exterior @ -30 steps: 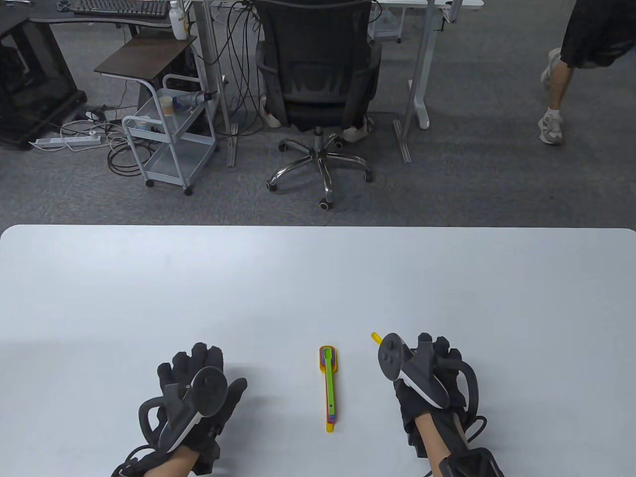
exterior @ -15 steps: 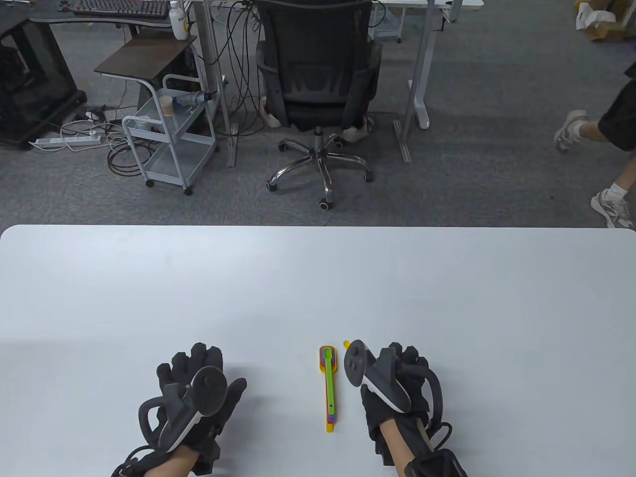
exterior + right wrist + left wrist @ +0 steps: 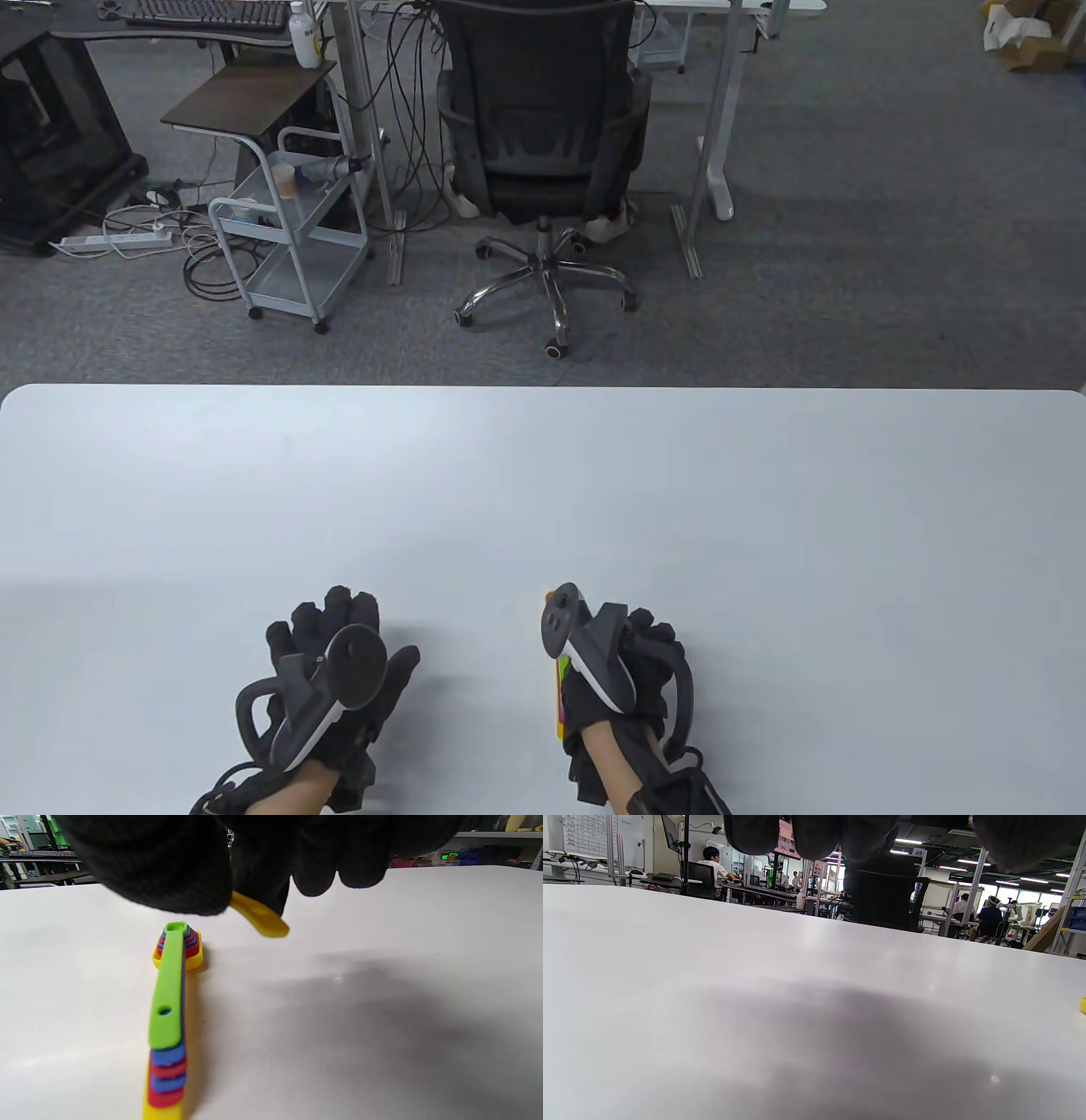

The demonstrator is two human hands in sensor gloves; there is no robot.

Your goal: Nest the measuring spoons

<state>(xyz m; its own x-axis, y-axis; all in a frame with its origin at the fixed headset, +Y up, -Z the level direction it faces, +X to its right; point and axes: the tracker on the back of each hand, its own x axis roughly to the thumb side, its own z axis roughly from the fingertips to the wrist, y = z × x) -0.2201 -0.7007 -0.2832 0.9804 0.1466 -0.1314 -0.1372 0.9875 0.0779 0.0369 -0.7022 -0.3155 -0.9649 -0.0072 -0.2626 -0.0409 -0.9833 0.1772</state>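
Note:
A nested stack of measuring spoons, green on top over blue, red and yellow ones, lies on the white table. In the table view only a sliver of the stack shows beside my right hand, which hovers over it. In the right wrist view my right hand pinches a small yellow spoon, held just above the table to the right of the stack's bowl end. My left hand rests flat on the table, empty, to the left of the stack.
The table's far edge runs across the middle of the table view. Beyond it stand an office chair, a small cart and desk legs on grey carpet.
My right hand has moved left with the yellow spoon, from the right of the stack to over it. The left hand has not moved. A walking person has left the view.

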